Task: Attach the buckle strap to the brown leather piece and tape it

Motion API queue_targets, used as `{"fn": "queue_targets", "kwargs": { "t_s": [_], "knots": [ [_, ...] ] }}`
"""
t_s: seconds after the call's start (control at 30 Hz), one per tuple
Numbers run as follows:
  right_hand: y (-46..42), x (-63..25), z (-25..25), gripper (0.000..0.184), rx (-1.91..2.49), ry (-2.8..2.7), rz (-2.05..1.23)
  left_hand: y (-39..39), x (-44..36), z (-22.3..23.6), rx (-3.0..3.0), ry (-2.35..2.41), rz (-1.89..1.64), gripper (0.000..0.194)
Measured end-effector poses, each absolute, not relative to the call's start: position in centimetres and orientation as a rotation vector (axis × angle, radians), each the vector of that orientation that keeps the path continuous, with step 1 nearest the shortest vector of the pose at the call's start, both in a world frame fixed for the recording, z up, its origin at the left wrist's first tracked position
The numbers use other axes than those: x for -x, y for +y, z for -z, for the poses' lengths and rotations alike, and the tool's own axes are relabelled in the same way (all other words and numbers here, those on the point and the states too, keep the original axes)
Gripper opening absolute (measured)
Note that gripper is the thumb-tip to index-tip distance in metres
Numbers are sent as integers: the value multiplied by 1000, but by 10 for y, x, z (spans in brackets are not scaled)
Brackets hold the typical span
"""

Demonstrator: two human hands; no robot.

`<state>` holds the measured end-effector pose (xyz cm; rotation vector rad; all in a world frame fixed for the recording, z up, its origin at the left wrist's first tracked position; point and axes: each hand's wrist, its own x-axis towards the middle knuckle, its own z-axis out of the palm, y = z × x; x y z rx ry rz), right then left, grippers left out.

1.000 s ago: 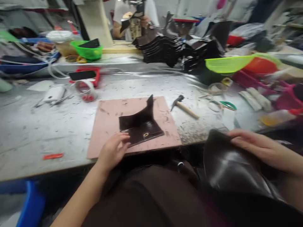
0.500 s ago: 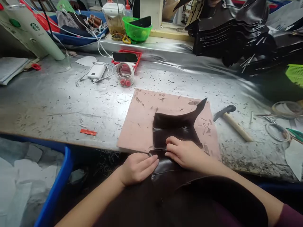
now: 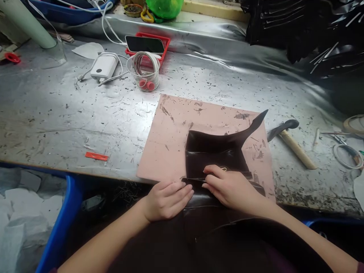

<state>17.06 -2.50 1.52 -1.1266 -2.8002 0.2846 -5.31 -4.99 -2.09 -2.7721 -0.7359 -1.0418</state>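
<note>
A dark brown, glossy leather piece (image 3: 214,161) lies folded over a pinkish board (image 3: 165,148) and hangs toward my lap. At the left end of its near fold, my left hand (image 3: 170,199) pinches the edge between thumb and fingers. My right hand (image 3: 227,185) is closed at the same edge, a short way to the right. A small gold-coloured loop (image 3: 224,169) shows beside its index finger, and a thin shiny line runs from the fingertips along the edge. What that hand grips is mostly hidden.
Right of the board lies a hammer (image 3: 295,148). An orange-red strip (image 3: 96,156) sits near the bench's front edge. Farther back are a white charger (image 3: 104,66), a clear cup (image 3: 148,76) and a phone (image 3: 145,44) on a red basket. Blue bin (image 3: 61,220) at left.
The view has tilted down and come closer to the bench. Both hands stay at the leather edge, the right one slightly farther from the left.
</note>
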Motion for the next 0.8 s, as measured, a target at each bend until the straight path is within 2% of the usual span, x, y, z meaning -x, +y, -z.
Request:
{"fn": "queue_targets", "kwargs": {
  "t_s": [0.8],
  "knots": [
    [-22,-165,-22,26,1242,-2822,-327,-61,49,23,2654,-883,883,17]
  ]
}}
